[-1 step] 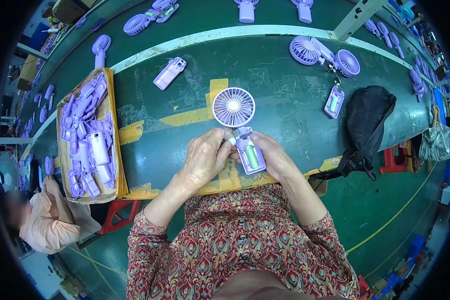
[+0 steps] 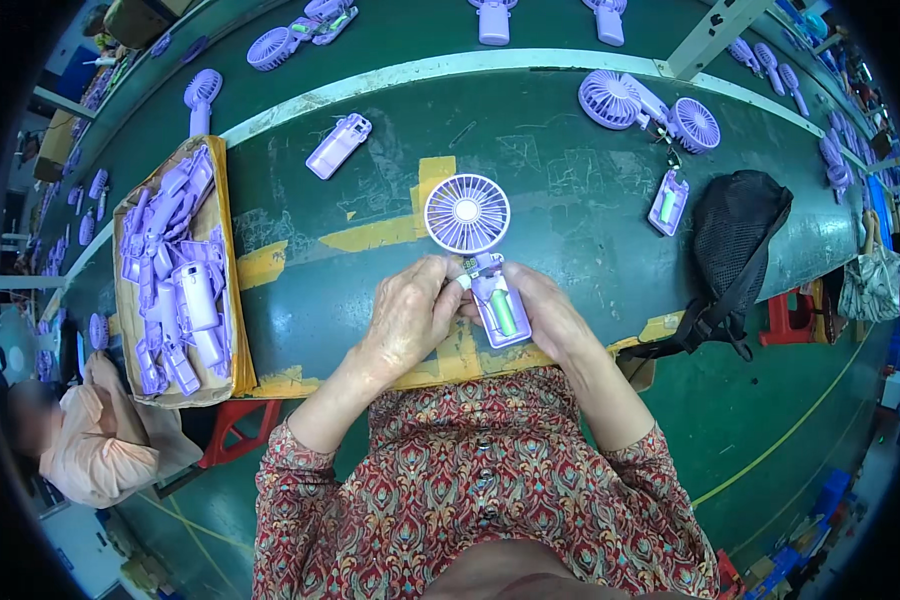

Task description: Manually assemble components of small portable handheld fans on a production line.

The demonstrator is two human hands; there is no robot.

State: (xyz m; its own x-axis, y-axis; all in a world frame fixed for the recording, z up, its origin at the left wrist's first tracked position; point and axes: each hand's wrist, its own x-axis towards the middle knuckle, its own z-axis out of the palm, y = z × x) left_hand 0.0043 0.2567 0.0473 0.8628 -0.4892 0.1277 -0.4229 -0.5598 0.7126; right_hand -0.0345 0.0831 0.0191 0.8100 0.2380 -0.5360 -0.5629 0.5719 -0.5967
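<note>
Green and scuffed, with strips of yellow tape, the table (image 2: 570, 210) curves across a workshop whose floor is painted the same green. At its near edge the person holds a small purple handheld fan (image 2: 480, 260): the round white-and-purple head points away from the body, and the handle lies open toward the camera, showing a green cylindrical cell inside. The left hand (image 2: 410, 315) is closed around the left side of the handle near the neck, fingertips pressed at the joint. The right hand (image 2: 545, 315) cups the handle from the right and underneath, grasping it as well.

To the left, a cardboard box (image 2: 225, 260) sits on the table, packed with purple fan parts. A closed purple handle shell (image 2: 338, 146) lies farther out on the table, and an open handle with a green cell (image 2: 668, 202) lies to the right, near two finished fans (image 2: 650, 105). A black mesh bag (image 2: 740, 235) hangs over the table's right edge. Another person in a pale top (image 2: 90, 440) sits at lower left.
</note>
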